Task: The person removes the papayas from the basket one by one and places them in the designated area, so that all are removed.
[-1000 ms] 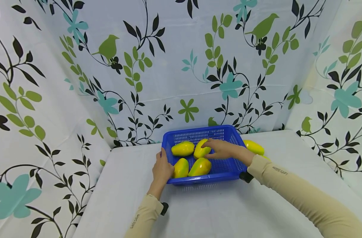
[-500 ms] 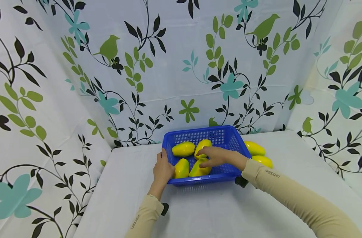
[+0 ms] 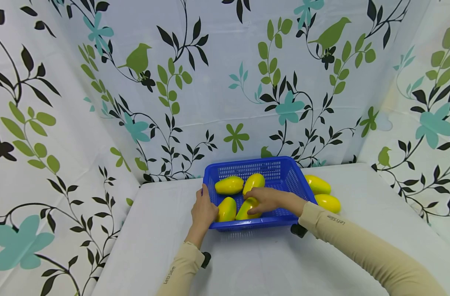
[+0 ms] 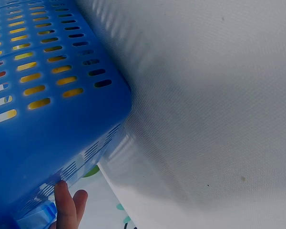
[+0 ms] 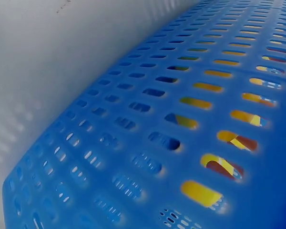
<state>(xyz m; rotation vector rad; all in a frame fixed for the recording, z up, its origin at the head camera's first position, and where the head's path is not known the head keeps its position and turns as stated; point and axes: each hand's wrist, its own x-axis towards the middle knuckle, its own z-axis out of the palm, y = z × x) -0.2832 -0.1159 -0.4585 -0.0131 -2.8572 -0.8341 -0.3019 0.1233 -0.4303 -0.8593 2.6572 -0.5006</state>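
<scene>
"Gripping the blue basket (image 3: 265, 223), isn't it, that left hand (image 3: 204, 210)?"

"Yes, at the basket's left side. The left wrist view shows a couple of its fingertips beside the slotted wall."

"And what's in the basket?"

"Four yellow mangoes, all toward the left: a back-left mango (image 3: 229, 185), a back-right mango (image 3: 256, 181), a front-left mango (image 3: 227, 209) and a front-right mango (image 3: 242, 212). Yellow shows through the slots in both wrist views."

"Where's the right hand (image 3: 267, 199)?"

"Reaching in over the right rim. Its fingers and thumb close about the front-right mango, which sits inside, near the front wall."

"Any outside?"

"Two, just beside the basket's right side on the white table (image 3: 154, 222): a farther mango (image 3: 319, 185) and a nearer mango (image 3: 329, 203)."

"Does the right wrist view show that grip?"

"No, slotted blue wall hides the fingers there."
</scene>
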